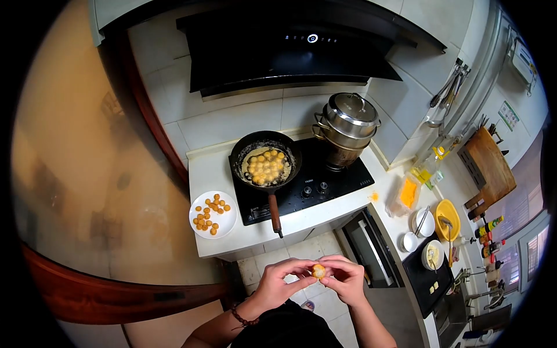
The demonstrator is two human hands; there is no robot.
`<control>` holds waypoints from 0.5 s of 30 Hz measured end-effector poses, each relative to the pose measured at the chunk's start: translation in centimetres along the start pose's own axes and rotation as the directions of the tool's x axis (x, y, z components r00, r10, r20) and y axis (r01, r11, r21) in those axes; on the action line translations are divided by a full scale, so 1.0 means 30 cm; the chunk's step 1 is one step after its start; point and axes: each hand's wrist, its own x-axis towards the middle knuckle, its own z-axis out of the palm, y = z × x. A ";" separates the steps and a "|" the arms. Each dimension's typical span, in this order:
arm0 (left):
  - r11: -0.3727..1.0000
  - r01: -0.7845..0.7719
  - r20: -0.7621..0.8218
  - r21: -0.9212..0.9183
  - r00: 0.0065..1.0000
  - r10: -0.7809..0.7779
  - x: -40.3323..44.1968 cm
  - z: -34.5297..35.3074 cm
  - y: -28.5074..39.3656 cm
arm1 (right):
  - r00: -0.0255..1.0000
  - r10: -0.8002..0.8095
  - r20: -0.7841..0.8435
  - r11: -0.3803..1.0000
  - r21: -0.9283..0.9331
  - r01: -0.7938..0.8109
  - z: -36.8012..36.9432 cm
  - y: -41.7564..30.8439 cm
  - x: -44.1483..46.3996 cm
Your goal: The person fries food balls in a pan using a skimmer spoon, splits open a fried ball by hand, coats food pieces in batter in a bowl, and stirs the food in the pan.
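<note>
My left hand (279, 282) and my right hand (346, 282) meet in front of my body, with fingertips pinching a small golden-brown fried ball (318, 271) from both sides. The ball looks broken open, with a pale inside facing up. Beyond my hands, a black frying pan (237, 164) with a wooden handle (274, 214) stands on the hob's left burner. Several golden balls (266, 167) lie in foamy oil in it. To the left of the hob, a white plate (231, 219) bears several browner fried balls (204, 223).
A lidded steamer pot (351, 124) stands on the back right of the black hob (342, 182), under the range hood (290, 64). Along the right counter are a tub of orange crumbs (408, 192), a yellow basin (445, 210), white bowls (423, 223) and a black tray (426, 284).
</note>
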 end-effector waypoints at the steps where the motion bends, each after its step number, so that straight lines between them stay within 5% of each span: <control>1: 1.000 0.000 0.000 0.000 1.000 0.000 -0.002 0.002 0.001 | 1.000 0.000 0.000 1.000 0.000 0.000 -0.002 0.002 -0.003; 15: 0.999 -0.034 -0.049 0.024 0.998 0.035 -0.040 -0.029 0.016 | 0.996 0.031 0.088 0.989 0.139 -0.043 0.028 0.024 0.025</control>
